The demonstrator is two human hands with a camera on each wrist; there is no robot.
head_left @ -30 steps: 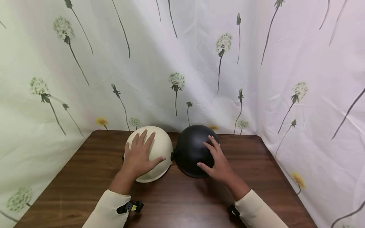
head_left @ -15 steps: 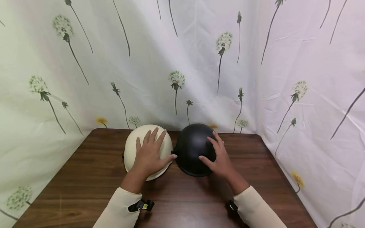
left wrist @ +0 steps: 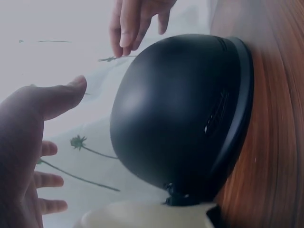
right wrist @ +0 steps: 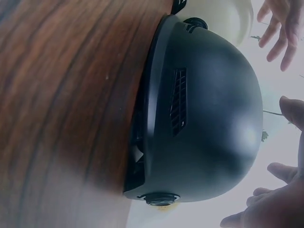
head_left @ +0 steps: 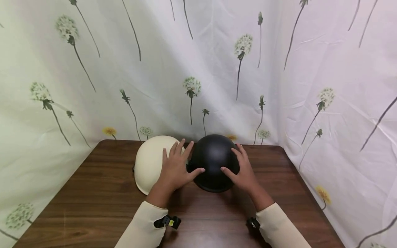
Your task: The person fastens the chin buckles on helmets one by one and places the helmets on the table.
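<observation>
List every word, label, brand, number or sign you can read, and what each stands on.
No text can be read on the black helmet or cream helmet.
Yellow-green patch on the left wrist's black device: too small to read.
Pale mark on the black piece at the right wrist view's top edge: unreadable.

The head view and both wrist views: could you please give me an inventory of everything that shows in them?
Wood-grain table: 1, brown, across the lower part of the head view
Fabric backdrop: 1, whitish with dandelion print, behind and beside the table
Cream helmet: 1, cream, on the table near its far edge
Black helmet: 1, black, just right of the cream helmet
Sleeves: 2, cream, on the forearms
Wrist devices: 2, mostly black, at the cuffs
Left grip: 1, bare, over where the helmets meet
Right grip: 1, bare, by the black helmet's right side
</observation>
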